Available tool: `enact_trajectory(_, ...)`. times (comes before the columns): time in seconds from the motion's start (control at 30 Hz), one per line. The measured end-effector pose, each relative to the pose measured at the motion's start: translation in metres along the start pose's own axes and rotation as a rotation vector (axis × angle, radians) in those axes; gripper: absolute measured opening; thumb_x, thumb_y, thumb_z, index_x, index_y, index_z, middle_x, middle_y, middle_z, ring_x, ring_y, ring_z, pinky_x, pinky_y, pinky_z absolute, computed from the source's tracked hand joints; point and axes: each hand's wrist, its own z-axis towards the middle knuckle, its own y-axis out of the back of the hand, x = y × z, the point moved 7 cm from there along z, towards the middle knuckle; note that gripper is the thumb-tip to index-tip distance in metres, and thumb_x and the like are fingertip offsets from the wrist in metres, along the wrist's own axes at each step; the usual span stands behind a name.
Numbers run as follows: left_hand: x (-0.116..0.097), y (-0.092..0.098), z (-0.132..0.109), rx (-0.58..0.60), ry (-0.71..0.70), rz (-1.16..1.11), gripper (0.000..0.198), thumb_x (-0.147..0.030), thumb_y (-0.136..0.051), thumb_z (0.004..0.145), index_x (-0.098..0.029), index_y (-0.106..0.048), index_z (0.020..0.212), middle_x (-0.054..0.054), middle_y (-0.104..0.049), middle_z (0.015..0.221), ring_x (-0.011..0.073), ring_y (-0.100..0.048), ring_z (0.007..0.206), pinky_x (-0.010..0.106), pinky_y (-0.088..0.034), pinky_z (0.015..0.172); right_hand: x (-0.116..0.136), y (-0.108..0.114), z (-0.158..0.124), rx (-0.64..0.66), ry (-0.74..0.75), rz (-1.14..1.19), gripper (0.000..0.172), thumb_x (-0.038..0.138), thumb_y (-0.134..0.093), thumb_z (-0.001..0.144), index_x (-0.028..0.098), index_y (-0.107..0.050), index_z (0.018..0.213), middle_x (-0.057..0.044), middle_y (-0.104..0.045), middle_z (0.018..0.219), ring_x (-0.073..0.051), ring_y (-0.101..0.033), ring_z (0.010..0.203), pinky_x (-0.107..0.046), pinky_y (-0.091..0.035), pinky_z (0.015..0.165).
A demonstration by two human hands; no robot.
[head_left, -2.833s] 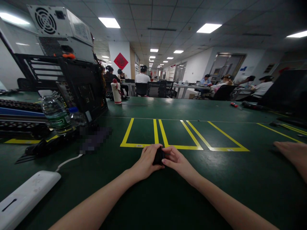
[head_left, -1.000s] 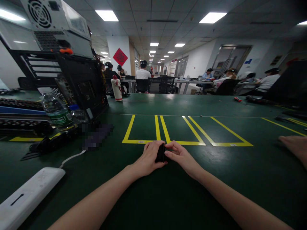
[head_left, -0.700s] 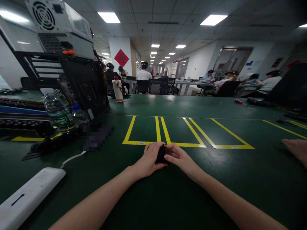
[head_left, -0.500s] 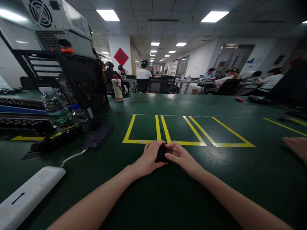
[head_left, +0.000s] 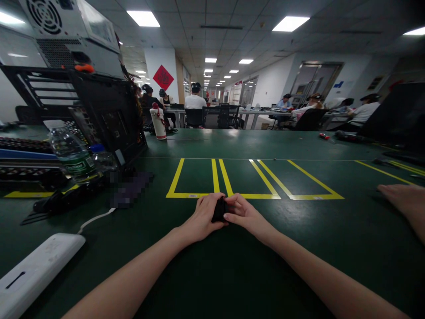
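Both hands meet around a small black block-like object (head_left: 219,210) just in front of the yellow tape marks. My left hand (head_left: 206,218) is wrapped over its left side, fingers across the far edge and thumb along the near edge. From the right, my right hand (head_left: 243,215) pinches its right edge between thumb and fingertips. Much of the object is covered by the fingers, and its exact kind does not show. Beneath lies the dark green tabletop (head_left: 212,274).
Yellow tape outlines (head_left: 262,196) mark the table ahead. At left stand a black computer case (head_left: 109,115), a water bottle (head_left: 71,153) and a white power strip (head_left: 40,266). A white cup (head_left: 158,124) stands further back. Another person's hand (head_left: 403,201) rests at the right edge.
The view has shifted slightly, so the background sits a little further left. My hands keep the same hold on the black object. The other person's hand shows more at right.
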Motion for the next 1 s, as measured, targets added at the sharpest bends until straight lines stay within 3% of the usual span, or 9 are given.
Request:
enact_trajectory(0.1,-0.0001,0.0000,0.0003,-0.009,-0.008,0.004,0.059,-0.025,-0.061,0.069,-0.025,-0.027,0.118,0.005,-0.040,0.116,0.0227,-0.038,0.109,0.042,-0.029,0.094,0.0019,0.0023,0.0005,-0.057,0.023,-0.043,0.020,0.030,-0.055,0.073,0.021,-0.048,0.089,-0.002,-0.052,0.097,-0.017,-0.051,0.095,-0.037,-0.039,0.086)
enact_trajectory(0.23,0.0029,-0.0024,0.0012,-0.017,-0.014,0.010,0.059,-0.026,-0.061,0.069,-0.024,-0.027,0.118,0.005,-0.042,0.115,0.0229,-0.038,0.109,0.043,-0.028,0.095,-0.0003,0.0045,0.0025,-0.081,0.008,-0.099,0.026,0.031,-0.054,0.073,0.021,-0.049,0.096,-0.004,-0.051,0.101,-0.018,-0.049,0.099,-0.039,-0.036,0.090)
enact_trajectory(0.37,0.0047,-0.0032,0.0017,-0.025,-0.012,0.013,0.060,-0.026,-0.061,0.069,-0.024,-0.027,0.118,0.006,-0.042,0.116,0.0227,-0.038,0.110,0.042,-0.026,0.096,-0.0023,0.0025,0.0034,-0.006,0.003,-0.076,0.024,0.028,-0.055,0.073,0.021,-0.048,0.095,-0.004,-0.051,0.101,-0.018,-0.051,0.097,-0.038,-0.038,0.088)
enact_trajectory(0.53,0.0035,-0.0026,0.0015,0.004,0.011,0.003,0.056,-0.025,-0.058,0.071,-0.024,-0.027,0.118,0.005,-0.041,0.116,0.0230,-0.038,0.110,0.043,-0.028,0.095,-0.0025,-0.0010,0.0021,0.063,0.015,0.020,0.035,0.019,-0.063,0.065,0.023,-0.044,0.094,-0.002,-0.050,0.104,-0.017,-0.052,0.097,-0.036,-0.041,0.085)
enact_trajectory(0.73,0.0011,-0.0006,0.0004,0.019,0.017,0.002,0.059,-0.026,-0.060,0.070,-0.025,-0.027,0.118,0.005,-0.040,0.117,0.0233,-0.037,0.110,0.043,-0.028,0.095,0.0011,0.0015,0.0020,-0.050,0.060,-0.080,0.017,0.027,-0.052,0.075,0.021,-0.048,0.090,-0.002,-0.054,0.097,-0.015,-0.053,0.094,-0.035,-0.041,0.085)
enact_trajectory(0.9,0.0016,0.0008,-0.0005,0.007,0.029,-0.007,0.059,-0.027,-0.060,0.070,-0.026,-0.026,0.118,0.004,-0.040,0.118,0.0236,-0.038,0.109,0.044,-0.029,0.094,-0.0022,0.0050,0.0020,-0.088,0.008,-0.146,0.027,0.029,-0.052,0.075,0.022,-0.047,0.101,-0.003,-0.053,0.102,-0.016,-0.050,0.100,-0.037,-0.037,0.091)
enact_trajectory(1.0,0.0022,-0.0003,-0.0007,0.016,0.031,-0.008,0.059,-0.028,-0.060,0.070,-0.026,-0.027,0.118,0.004,-0.040,0.118,0.0236,-0.037,0.109,0.042,-0.030,0.093,-0.0030,0.0040,0.0021,-0.032,-0.002,-0.133,0.026,0.026,-0.054,0.073,0.020,-0.049,0.098,-0.004,-0.053,0.103,-0.017,-0.050,0.100,-0.037,-0.038,0.090)
